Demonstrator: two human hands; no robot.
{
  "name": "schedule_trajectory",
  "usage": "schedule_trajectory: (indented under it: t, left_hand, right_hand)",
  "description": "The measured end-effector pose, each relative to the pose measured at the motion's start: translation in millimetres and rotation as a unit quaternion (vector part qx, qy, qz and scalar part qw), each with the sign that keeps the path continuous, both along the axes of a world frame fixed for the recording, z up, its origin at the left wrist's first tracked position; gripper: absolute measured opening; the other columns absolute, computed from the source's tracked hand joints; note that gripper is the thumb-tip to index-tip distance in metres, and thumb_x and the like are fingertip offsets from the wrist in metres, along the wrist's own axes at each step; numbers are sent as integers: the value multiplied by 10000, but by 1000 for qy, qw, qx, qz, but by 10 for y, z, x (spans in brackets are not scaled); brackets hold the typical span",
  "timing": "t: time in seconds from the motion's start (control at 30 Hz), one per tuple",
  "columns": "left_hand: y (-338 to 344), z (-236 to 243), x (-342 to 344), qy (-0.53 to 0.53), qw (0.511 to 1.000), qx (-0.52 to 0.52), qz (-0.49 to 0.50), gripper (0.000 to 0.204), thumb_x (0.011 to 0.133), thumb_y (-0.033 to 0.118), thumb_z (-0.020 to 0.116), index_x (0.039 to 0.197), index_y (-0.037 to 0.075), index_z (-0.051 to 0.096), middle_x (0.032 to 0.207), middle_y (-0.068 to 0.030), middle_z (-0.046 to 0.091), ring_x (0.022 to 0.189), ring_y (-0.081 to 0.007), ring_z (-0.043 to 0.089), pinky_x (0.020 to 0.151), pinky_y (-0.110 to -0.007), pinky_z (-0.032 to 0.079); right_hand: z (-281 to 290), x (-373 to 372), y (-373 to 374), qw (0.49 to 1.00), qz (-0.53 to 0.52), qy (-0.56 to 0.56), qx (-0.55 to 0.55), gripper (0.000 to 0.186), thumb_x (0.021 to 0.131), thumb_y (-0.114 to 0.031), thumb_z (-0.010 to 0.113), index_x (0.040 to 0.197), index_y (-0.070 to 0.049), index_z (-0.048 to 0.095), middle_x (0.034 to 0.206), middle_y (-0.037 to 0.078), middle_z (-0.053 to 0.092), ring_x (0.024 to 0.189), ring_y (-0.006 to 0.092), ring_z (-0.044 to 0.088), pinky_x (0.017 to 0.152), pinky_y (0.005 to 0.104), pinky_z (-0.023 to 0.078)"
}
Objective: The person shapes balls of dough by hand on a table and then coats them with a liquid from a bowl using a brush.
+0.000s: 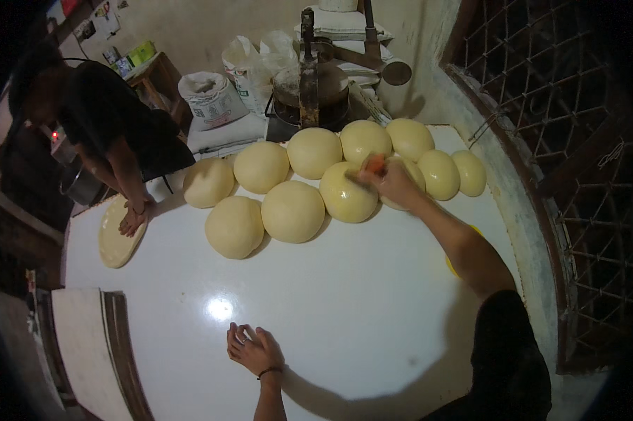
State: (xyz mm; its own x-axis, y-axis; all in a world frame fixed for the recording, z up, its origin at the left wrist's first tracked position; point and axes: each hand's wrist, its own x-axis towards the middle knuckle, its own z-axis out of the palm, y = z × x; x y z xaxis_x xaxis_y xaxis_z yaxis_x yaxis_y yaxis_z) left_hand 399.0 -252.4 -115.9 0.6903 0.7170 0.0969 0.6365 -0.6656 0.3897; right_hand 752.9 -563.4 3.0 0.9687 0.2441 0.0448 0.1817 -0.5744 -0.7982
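Observation:
Several large round dough balls stand in two rows across the far part of the white table (316,309). My right hand (388,179) is closed round a brush with an orange handle (376,164), whose bristles touch the top of a glossy front-row dough ball (349,200). The balls to the right, such as this small one (440,175), look shiny; those to the left, like the front-left ball (235,228), look matt. My left hand (254,349) lies on the table near the front, holding nothing, its fingers loosely apart.
Under my right forearm shows the edge of a yellow object (453,266), mostly hidden. At the far left, another person (120,119) presses a flattened dough piece (113,235). Behind the table are a metal machine (309,91) and white sacks (211,102); a lattice window (541,105) lies right.

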Motion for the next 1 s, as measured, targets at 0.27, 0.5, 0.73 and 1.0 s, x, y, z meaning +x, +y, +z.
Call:
schedule_trajectory:
  t: [0.27,0.5,0.73,1.0]
  left_hand:
    - [-90,-42,50,-13,1000,5,-18,476,953,343,514,1261,-15,575,1497,-149,459,1451,-295,329,1202,-495,223]
    - [-21,-143,-19,41,997,71,-12,499,1002,386,485,1320,9,562,1499,-95,484,1421,-273,399,1172,-477,281]
    - [-124,-166,6,12,996,86,-35,486,1035,432,429,1258,33,595,1492,-89,502,1423,-257,398,1162,-473,292]
    - [-3,-105,34,21,998,53,-16,442,1000,360,486,1255,15,591,1524,-125,473,1440,-285,367,1189,-483,253]
  right_hand:
    - [-662,-324,-407,956,-160,-171,179,325,993,-306,670,987,16,711,877,177,727,754,305,677,659,400,520]
    - [75,-1894,-1023,977,-155,-134,59,101,966,-146,701,971,-49,672,945,70,724,894,184,672,864,327,524]
    - [-505,-2406,-2455,945,-293,-104,-100,76,982,-80,671,936,-24,647,865,63,691,840,137,667,807,284,534]
    - [-530,-2079,-2133,933,-304,-191,34,119,982,-90,683,877,-33,684,915,46,702,859,135,674,837,302,555]
